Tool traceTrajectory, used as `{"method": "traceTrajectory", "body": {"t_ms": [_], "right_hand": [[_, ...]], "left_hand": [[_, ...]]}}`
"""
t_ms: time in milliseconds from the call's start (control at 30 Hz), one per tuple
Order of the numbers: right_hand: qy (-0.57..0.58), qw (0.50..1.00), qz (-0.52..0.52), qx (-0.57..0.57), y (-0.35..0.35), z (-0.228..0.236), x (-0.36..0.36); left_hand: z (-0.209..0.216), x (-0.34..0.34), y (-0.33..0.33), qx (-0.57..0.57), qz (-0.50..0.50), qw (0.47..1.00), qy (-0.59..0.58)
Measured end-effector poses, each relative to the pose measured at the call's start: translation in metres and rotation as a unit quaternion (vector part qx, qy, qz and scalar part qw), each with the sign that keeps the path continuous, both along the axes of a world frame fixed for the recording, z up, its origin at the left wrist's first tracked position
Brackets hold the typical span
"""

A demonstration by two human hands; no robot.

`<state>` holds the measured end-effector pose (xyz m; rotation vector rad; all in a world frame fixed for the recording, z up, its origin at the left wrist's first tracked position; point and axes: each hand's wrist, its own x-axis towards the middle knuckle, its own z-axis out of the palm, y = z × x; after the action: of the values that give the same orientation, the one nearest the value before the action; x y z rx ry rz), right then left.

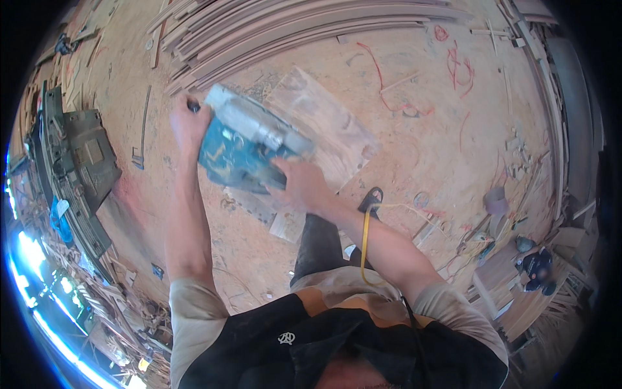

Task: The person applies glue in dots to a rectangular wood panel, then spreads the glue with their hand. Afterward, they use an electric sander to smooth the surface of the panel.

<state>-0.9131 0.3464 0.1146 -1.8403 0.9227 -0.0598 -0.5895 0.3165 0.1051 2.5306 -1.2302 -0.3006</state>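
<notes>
A bulky teal-and-silver belt sander (pixel 227 150) is tilted above a wooden board (pixel 337 139) on the ground, slightly smeared by motion. My left hand (pixel 189 122) is closed round its black knob at the far left corner. Near its rear right side, my right hand (pixel 302 185) grips the handle, with the fingers partly hidden. The sander's underside cannot be seen, so whether it touches the wood is unclear. Pale wood also shows below its near edge. A yellow cord (pixel 365 241) loops down beside my right forearm.
Long wooden strips (pixel 278 35) lie stacked at the far side. A dark molded panel (pixel 87 155) stands at left. My sandaled foot (pixel 371 200) is close to the board. Red string (pixel 382 91) lies on the dirt floor, and another person (pixel 536 269) is at far right.
</notes>
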Motion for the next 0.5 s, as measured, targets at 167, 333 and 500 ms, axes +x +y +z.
{"method": "traceTrajectory", "body": {"t_ms": [167,333,500], "right_hand": [[-0.007,0.999,-0.021,0.037,-0.001,0.004,-0.025],[-0.037,0.993,-0.110,-0.023,-0.074,0.001,-0.023],[-0.110,0.983,-0.141,-0.042,-0.144,-0.008,-0.012]], "left_hand": [[0.000,-0.037,-0.007,0.003,0.039,0.999,0.020],[-0.006,-0.033,-0.114,-0.025,-0.037,0.999,-0.019],[-0.010,-0.024,-0.205,-0.020,-0.095,0.995,-0.028]]}}
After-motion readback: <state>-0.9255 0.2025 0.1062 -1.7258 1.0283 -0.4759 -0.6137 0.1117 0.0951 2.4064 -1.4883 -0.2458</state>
